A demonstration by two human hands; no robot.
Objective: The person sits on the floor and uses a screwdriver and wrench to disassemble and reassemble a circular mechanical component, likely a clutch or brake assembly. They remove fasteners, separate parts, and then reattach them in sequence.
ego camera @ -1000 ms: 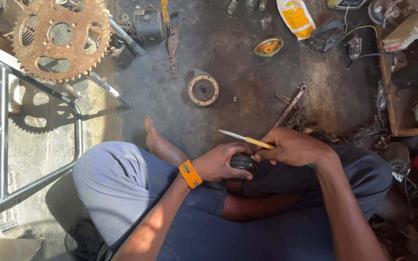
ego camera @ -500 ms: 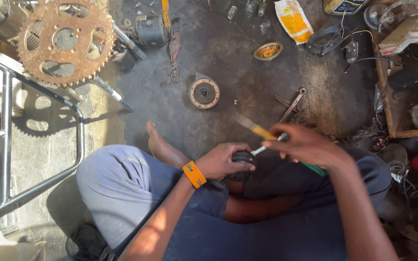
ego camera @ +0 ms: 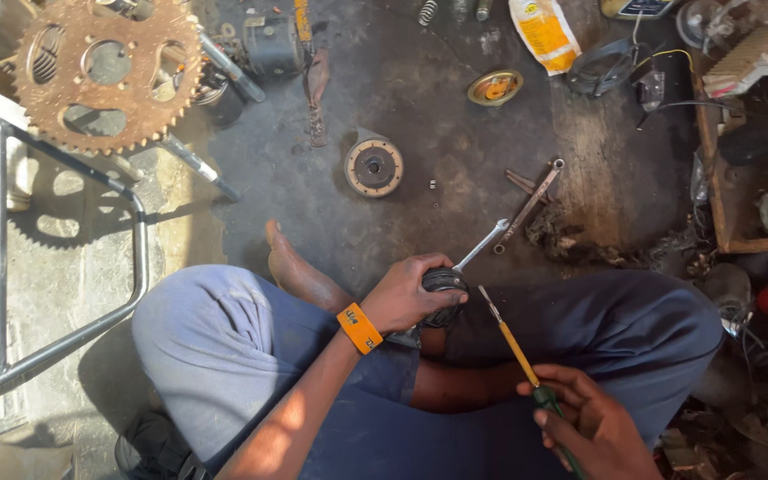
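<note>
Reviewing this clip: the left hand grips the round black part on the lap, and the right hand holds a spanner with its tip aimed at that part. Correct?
Not quite. The left hand does grip the round black part on the lap, but the right hand holds a screwdriver with a yellow shaft and green handle, not a spanner. Its tip points toward the part. A spanner lies on the floor beyond the part. The head view shows this.

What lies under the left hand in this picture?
The left hand covers a dark round part resting over the lap. Only its rim and a spanner beyond it show; the rest is hidden by fingers.
</note>
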